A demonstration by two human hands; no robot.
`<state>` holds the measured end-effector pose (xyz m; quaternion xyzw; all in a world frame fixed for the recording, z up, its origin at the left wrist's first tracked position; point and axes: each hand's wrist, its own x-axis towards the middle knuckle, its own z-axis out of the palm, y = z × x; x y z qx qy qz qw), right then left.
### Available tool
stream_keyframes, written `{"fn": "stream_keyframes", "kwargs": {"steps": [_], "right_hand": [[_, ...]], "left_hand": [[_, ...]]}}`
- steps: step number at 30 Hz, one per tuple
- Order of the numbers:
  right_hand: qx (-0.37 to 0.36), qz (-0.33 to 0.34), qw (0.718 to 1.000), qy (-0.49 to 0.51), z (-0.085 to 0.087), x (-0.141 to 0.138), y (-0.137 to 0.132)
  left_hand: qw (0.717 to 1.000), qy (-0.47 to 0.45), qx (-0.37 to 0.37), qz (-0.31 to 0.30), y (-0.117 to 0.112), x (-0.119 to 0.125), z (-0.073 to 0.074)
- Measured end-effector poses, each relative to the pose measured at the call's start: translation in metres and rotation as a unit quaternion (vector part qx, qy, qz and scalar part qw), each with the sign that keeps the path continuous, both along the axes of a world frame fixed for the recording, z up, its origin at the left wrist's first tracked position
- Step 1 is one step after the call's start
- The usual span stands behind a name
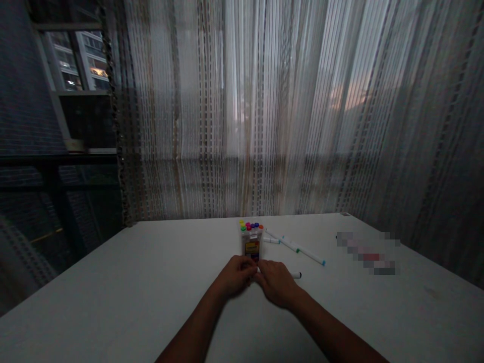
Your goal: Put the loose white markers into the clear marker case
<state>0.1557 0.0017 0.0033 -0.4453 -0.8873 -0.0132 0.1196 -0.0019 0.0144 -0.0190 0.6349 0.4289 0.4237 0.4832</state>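
Both hands meet at the middle of the white table [113, 282], just in front of a clear marker box [251, 241] that stands upright with its coloured caps showing at the top. The left hand [236, 276] and right hand [278, 283] are pressed close together, fingertips closed on a white marker [296, 275] whose dark tip juts out to the right of the right hand, low over the table. The light is dim, so it is hard to tell whether the left fingers pinch the cap end or only steady the barrel; it looks like a cap being pulled off or pushed on.

Toward the far right of the box lie three loose markers [298, 248] flat on the table, well clear of the hands, one tipped in light blue. Farther toward the right edge sits a blurred patch [366, 252] that cannot be read.

The step in hand appears to be working one marker's cap between both hands. The next move likely calls for a straight pull or push along the barrel, keeping the wrists clear of the box so it stays upright.
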Motion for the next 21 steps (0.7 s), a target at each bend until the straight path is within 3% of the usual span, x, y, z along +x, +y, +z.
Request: {"fn": "stream_keyframes", "kwargs": {"steps": [3,21], "right_hand": [[-0.011,0.001,1.0,0.001,0.0005,0.0011,0.0014],[-0.033,-0.009,0.999,0.005,0.0006,0.0026,0.0009]], "left_hand": [[1.0,-0.006,0.004,0.022,0.0035,-0.001,-0.0034],[1.0,-0.01,0.002,-0.002,0.0022,-0.0001,-0.0059]]}}
